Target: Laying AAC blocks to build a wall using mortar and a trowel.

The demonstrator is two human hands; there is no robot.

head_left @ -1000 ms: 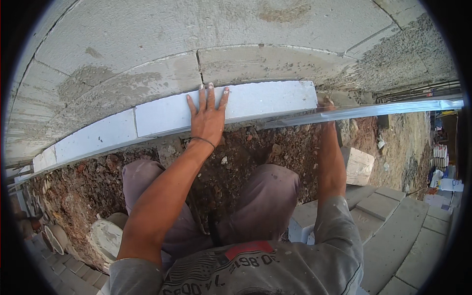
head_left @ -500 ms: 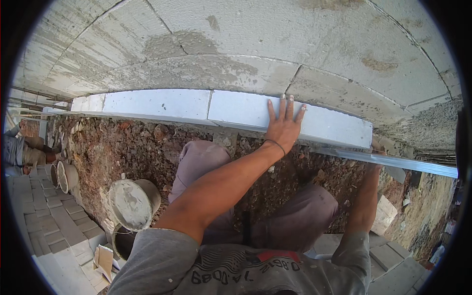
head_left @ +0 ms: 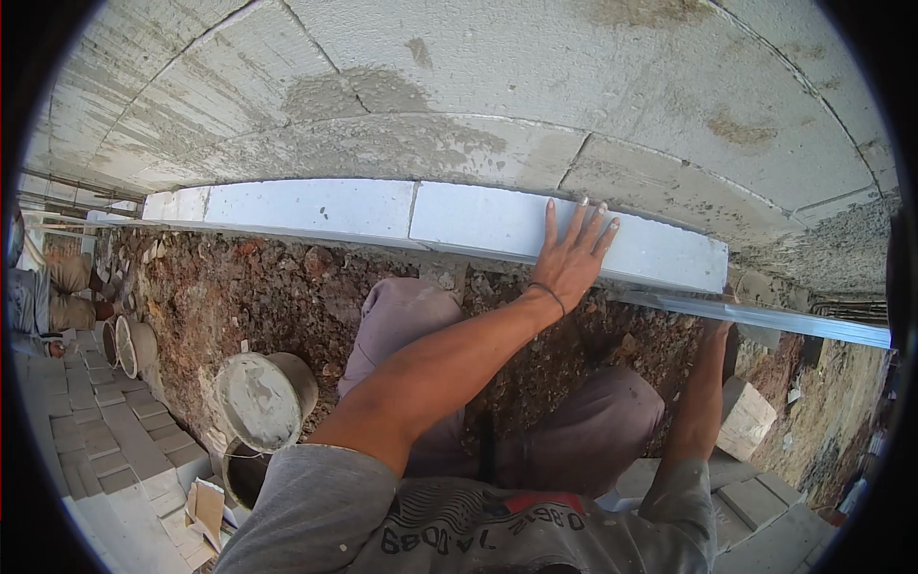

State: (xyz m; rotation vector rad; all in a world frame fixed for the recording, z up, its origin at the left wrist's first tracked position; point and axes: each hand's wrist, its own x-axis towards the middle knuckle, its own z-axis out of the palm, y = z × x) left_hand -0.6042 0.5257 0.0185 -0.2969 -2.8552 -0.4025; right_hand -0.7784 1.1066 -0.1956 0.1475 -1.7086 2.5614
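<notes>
My left hand (head_left: pixel 567 262) lies with fingers spread on the white block (head_left: pixel 478 218), toward its right half. This block sits at the end of a row, its left end meeting another white block (head_left: pixel 311 203). Below the right end of the block, a long metal bar (head_left: pixel 794 323) crosses in front of my right hand (head_left: pixel 719 325). The bar hides most of that hand; a little of its fingers shows beside the block's end, and I cannot make out whether it grips the bar.
The mortared block wall (head_left: pixel 535 86) rises behind the row. Rough reddish soil (head_left: pixel 239 287) lies along its foot. At left stand a mortar-caked bucket (head_left: pixel 258 402), more buckets (head_left: pixel 136 344) and stacked grey blocks (head_left: pixel 115 430). Another person (head_left: pixel 57 297) is at the far left.
My left hand has slid a little to the right along the block, fingers still spread. The whole view has shifted slightly. My right hand stays by the block's end.
</notes>
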